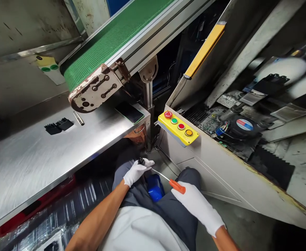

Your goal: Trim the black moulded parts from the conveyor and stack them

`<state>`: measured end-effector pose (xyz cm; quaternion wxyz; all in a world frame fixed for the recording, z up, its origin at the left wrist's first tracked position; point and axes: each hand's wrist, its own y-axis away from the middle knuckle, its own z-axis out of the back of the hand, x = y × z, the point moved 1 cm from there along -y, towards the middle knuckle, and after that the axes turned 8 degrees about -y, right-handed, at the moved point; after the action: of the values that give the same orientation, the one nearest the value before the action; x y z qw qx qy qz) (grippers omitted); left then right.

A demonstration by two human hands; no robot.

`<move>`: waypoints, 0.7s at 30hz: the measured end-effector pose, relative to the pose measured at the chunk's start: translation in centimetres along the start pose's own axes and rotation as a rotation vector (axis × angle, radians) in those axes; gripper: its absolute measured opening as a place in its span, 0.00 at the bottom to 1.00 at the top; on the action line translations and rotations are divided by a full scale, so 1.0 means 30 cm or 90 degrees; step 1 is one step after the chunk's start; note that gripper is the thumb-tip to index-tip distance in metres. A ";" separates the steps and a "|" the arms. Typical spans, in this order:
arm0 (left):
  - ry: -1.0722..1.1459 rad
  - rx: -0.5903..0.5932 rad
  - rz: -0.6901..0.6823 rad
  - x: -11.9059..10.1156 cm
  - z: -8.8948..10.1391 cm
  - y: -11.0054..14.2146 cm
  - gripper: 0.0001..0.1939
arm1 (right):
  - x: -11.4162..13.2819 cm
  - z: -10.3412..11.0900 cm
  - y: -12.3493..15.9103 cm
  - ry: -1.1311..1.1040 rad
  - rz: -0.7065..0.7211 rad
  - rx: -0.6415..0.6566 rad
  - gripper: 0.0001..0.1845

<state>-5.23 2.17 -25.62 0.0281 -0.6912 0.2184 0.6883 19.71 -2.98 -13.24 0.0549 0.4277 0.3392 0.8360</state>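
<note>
My left hand (139,170), in a white glove, is closed around a small black part (141,161) above my lap. Only the top of that part shows between the fingers, so its full shape is hidden. In my right hand (192,200), also gloved in white, is a screwdriver (177,186) with an orange handle and a long thin metal shaft. The shaft points left toward my left hand, and its tip ends close to those fingers. Whether the tip touches the black part I cannot tell.
Black comb-like parts (58,126), a slim metal pen-like tool (79,118) and a phone (129,112) lie on the steel table (50,157). A green conveyor belt (111,38) slopes above it. At right, a yellow button box (179,127) is fixed to a machine's panel.
</note>
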 end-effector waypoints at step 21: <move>-0.685 0.040 0.152 -0.065 -0.076 0.005 0.17 | -0.061 -0.033 -0.021 0.135 -0.020 -0.029 0.08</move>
<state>-3.06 1.77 -23.60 0.0780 -0.2115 0.2705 0.9359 19.99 -3.73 -15.26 0.0415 0.3304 0.3306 0.8831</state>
